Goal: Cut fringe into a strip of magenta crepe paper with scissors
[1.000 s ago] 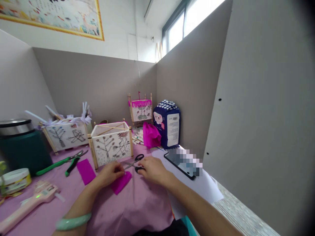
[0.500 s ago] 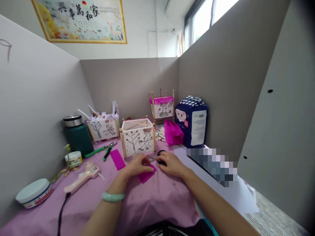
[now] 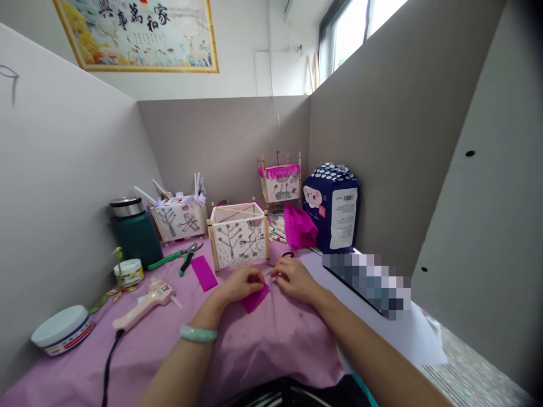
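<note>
My left hand (image 3: 242, 284) pinches a small piece of magenta crepe paper (image 3: 255, 299) low over the pink tablecloth, its thumb and fingers closed on the edge. Just to the right, my right hand (image 3: 297, 280) is palm down with loosely bent fingers, its fingertips close to the paper. A pair of scissors with dark handles (image 3: 288, 254) lies behind and partly under that hand, which hides much of it. Beyond both hands stands a lantern-like box (image 3: 240, 243) of wooden sticks and white panels with drawn plants.
At left are a magenta strip (image 3: 204, 273), green-handled pliers (image 3: 186, 263), a pink glue gun (image 3: 146, 305), a round container (image 3: 63, 330) and a green flask (image 3: 136, 237). A blue package (image 3: 331, 212) and crumpled magenta paper (image 3: 300, 227) stand behind right. Grey partitions enclose the table.
The scissors' handle has shifted away and to the right, and the second dark loop beneath my right hand no longer shows. My left hand still holds the magenta paper.
</note>
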### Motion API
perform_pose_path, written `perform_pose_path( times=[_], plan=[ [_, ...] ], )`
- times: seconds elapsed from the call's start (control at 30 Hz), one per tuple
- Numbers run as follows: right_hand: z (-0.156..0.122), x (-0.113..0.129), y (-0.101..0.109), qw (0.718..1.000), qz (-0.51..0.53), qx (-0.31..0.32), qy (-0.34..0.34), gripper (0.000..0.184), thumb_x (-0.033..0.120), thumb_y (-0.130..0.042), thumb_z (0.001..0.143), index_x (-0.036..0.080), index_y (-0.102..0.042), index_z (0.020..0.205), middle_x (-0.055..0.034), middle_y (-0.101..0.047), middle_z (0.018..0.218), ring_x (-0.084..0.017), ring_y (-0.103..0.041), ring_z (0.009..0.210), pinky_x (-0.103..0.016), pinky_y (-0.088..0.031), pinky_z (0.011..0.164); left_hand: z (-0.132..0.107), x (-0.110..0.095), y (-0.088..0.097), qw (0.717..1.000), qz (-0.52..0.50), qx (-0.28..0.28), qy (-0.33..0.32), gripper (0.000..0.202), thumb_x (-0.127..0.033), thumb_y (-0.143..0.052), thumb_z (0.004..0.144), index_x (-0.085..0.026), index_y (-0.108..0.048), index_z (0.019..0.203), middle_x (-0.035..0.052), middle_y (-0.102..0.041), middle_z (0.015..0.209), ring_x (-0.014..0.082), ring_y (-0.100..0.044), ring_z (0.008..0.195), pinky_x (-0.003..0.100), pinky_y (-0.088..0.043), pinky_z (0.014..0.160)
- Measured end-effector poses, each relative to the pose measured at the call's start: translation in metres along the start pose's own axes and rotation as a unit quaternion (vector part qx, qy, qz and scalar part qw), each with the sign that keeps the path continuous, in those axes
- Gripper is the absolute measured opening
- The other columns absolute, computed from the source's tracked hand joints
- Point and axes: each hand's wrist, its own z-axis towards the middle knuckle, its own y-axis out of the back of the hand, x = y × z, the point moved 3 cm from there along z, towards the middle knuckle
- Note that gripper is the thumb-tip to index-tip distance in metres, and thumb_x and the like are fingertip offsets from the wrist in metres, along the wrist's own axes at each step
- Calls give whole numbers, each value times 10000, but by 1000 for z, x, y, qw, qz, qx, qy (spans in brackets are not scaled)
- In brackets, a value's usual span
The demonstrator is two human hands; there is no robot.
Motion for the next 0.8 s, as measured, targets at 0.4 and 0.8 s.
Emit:
perform_pose_path(
  times=[0.4,0.8],
  plan=[
    [0,7,-8,989,135,-12,56,95,188,-586,837,188,-619,927,-22,-589,898,-116,-546,728,-233,-430,686,0,1,4,982,-171,-47,59,201,-304,-673,685,-120,-613,742,13,-577,663,125,-495,607,251,-374,582],
    [5,4,-7,981,180,-65,9,58,118,-558,759,173,-550,743,10,-551,716,-105,-484,604,-228,-368,580,-4,-7,5,961,-267,-48,51,256,-331,-739,653,-130,-596,725,-9,-556,630,98,-464,558,237,-349,553]
  ],
)
